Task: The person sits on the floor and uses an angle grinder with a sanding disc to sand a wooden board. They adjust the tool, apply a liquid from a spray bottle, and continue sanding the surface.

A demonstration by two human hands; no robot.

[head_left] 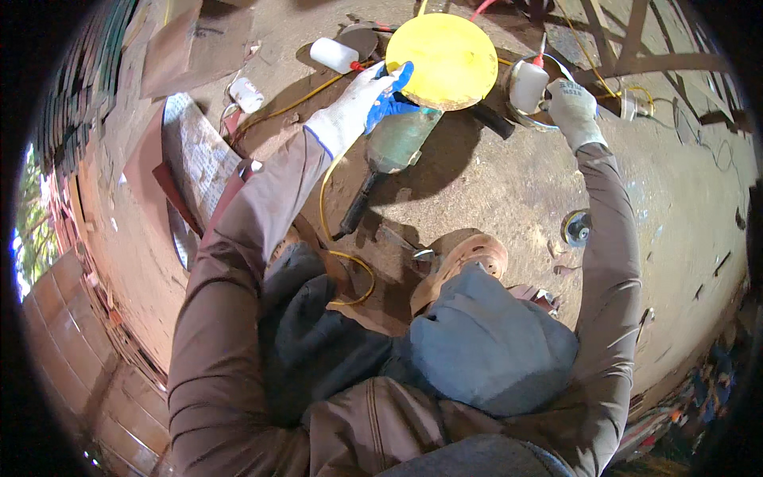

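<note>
My left hand (358,103), in a white glove with a blue palm, is closed at the near left edge of a round yellow disc (442,60). The disc sits face up over the head of a green angle grinder (404,141), whose black rear grip points toward my feet. My right hand (574,113), also gloved, is closed with curled fingertips at the right rim of a round tin (518,118). A white squeeze bottle (528,87) with a red nozzle stands at the tin, beside those fingers. What the right fingers grip is hidden.
Another white bottle (334,56) lies left of the disc, and a white container (246,95) farther left. Curved abrasive sheets (199,159) lie beside my left forearm. A yellow cord (324,195) runs by my feet. A small disc (575,228) lies near my right forearm. Metal bars (636,40) stand far right.
</note>
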